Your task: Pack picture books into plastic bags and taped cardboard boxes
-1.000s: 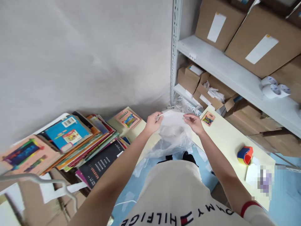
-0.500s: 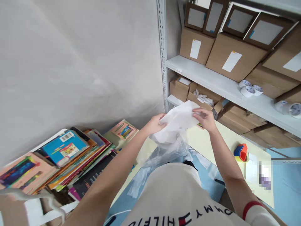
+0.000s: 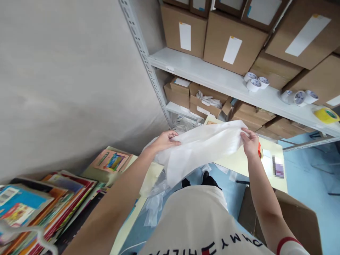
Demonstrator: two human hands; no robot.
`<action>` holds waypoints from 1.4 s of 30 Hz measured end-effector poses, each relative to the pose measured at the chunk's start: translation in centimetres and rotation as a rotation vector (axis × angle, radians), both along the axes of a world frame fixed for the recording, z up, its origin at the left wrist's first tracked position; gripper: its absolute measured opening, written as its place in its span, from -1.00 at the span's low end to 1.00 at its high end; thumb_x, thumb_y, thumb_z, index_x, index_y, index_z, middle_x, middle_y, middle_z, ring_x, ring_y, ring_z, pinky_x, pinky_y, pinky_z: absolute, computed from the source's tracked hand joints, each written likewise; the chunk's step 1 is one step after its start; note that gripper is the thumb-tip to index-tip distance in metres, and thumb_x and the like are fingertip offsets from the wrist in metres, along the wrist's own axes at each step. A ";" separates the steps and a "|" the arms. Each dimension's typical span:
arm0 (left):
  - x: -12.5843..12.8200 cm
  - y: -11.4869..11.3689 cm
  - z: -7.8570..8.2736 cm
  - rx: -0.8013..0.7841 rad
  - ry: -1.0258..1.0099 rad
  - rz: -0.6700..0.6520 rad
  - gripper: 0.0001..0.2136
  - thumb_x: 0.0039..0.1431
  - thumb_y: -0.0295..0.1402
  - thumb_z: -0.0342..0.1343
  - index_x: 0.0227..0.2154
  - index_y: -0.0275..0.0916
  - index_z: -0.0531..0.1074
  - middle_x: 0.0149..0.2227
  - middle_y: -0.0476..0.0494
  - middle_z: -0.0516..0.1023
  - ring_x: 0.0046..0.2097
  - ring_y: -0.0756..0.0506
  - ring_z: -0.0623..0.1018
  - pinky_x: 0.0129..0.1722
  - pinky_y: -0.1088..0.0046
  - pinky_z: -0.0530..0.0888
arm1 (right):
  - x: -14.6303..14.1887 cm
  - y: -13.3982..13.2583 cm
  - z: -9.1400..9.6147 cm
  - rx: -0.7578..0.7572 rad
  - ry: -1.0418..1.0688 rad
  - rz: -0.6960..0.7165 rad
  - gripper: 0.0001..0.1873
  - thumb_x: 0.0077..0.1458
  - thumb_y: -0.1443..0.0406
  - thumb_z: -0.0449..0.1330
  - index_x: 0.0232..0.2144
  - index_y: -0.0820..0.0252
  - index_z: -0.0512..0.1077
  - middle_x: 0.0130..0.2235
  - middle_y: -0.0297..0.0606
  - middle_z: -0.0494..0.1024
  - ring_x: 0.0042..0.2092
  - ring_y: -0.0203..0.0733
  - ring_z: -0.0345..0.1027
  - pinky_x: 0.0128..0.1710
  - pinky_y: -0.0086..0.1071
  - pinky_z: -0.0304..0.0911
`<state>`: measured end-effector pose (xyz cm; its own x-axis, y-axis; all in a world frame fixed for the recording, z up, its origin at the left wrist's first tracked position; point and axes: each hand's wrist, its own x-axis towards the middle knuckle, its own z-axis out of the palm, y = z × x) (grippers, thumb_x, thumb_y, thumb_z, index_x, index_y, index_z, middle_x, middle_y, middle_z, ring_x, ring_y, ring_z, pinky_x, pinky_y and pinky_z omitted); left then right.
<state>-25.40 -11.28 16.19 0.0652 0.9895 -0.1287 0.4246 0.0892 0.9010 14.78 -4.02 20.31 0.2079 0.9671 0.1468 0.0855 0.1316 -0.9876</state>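
Note:
A thin, whitish translucent packing sheet (image 3: 204,141) is stretched sideways in front of my body, above the pale table. My left hand (image 3: 166,141) grips its upper edge toward the left, fingers curled and thumb closed. At the right end, my right hand (image 3: 250,141) pinches the corner between thumb and fingers. Part of the sheet hangs down in folds below my left hand, where crumpled clear plastic (image 3: 156,198) also trails. I cannot tell whether the two are one piece.
Books (image 3: 50,205) are stacked at left beside a smaller pile with a pink cover (image 3: 111,160). A grey shelf (image 3: 207,76) carries cardboard boxes (image 3: 183,30), white tape rolls (image 3: 253,85) and a yellow tape roll (image 3: 326,115). An open carton (image 3: 294,212) stands at lower right.
My hands have moved apart, and the sheet between them has spread from a bunched shape to a long stretch. The view has turned right, showing more of the shelf.

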 end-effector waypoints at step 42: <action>26.9 5.8 -17.5 -0.441 0.892 -0.323 -0.09 0.10 -0.01 0.12 0.38 -0.27 -0.20 0.41 -0.54 -0.34 0.40 -0.50 -0.23 0.20 -0.27 0.03 | 15.3 -6.2 -22.3 -0.430 -1.097 0.360 -0.29 0.07 0.32 0.22 0.27 0.19 0.16 0.34 0.07 0.09 0.36 0.14 -0.08 0.22 0.01 0.02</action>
<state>1.47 -5.53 -1.26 0.0220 0.7956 -0.6054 0.9816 0.0978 0.1642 30.05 -10.18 -2.03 -0.1136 0.9565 -0.2686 0.9229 0.0015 -0.3850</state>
